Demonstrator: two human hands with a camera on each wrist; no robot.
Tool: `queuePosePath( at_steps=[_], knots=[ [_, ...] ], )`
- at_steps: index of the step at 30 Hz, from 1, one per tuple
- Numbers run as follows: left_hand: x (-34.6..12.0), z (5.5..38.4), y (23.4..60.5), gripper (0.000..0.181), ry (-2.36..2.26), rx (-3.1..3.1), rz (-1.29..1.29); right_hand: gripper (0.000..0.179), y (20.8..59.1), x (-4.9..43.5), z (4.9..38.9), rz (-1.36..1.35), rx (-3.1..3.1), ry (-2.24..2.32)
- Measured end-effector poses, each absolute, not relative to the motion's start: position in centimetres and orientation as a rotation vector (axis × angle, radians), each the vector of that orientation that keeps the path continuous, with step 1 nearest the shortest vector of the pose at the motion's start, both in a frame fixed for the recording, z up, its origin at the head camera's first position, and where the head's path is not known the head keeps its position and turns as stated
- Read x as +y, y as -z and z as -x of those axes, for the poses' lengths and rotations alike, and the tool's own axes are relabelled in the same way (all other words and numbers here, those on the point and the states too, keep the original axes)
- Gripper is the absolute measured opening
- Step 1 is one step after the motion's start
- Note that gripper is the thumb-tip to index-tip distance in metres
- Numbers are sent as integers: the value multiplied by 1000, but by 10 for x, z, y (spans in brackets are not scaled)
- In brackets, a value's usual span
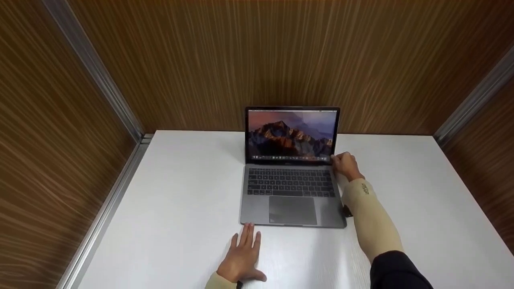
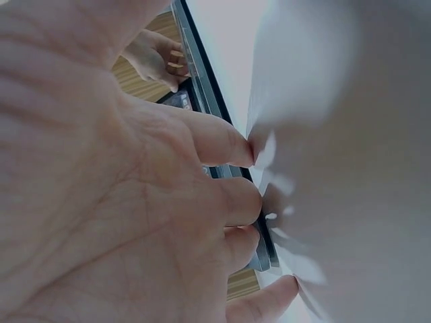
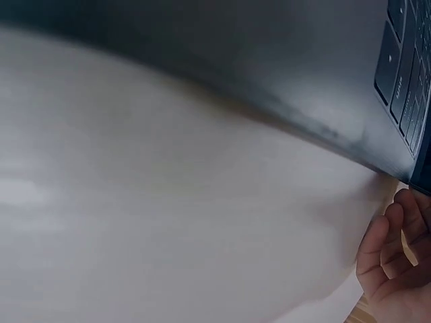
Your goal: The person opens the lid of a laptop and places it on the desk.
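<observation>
An open laptop (image 1: pixel 295 210) lies on the white table, its lit screen (image 1: pixel 292 134) showing a mountain picture. My left hand (image 1: pixel 242 257) is spread palm down before its front left corner. In the left wrist view the left fingers (image 2: pixel 239 202) reach the laptop's front edge, fingertips near the tabletop. My right hand (image 1: pixel 346 165) is at the laptop's right side by the hinge, fingers curled against the rear corner. The right wrist view shows those bent fingers (image 3: pixel 394 235) at the corner beyond the keyboard (image 3: pixel 404 81); the thumb's contact is hidden there.
The white table (image 1: pixel 180 180) extends to both sides of the laptop. A wood-grain panel (image 1: pixel 192 64) stands behind it, with more panels left and right. A metal rail (image 1: pixel 108 224) runs along the table's left edge.
</observation>
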State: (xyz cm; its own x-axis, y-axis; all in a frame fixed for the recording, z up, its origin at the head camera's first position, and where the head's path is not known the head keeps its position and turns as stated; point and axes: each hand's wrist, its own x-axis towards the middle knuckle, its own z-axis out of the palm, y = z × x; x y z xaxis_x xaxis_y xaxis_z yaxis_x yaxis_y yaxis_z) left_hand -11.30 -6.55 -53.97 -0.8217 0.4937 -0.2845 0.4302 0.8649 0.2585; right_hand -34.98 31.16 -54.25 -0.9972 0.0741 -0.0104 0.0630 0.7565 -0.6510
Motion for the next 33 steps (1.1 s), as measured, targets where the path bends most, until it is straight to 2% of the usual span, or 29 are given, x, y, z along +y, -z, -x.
queuePosePath(
  at_steps=[14,24,33],
  knots=[
    [-63,107,543,116,-257,2673,-674,46,550,311,338,149,-2918,-1097],
    [-63,114,539,117,-283,2662,-675,36,539,312,332,208,-3005,-1151],
    [-66,112,539,116,-294,2670,-676,25,542,325,302,153,-3084,-1458]
  ],
)
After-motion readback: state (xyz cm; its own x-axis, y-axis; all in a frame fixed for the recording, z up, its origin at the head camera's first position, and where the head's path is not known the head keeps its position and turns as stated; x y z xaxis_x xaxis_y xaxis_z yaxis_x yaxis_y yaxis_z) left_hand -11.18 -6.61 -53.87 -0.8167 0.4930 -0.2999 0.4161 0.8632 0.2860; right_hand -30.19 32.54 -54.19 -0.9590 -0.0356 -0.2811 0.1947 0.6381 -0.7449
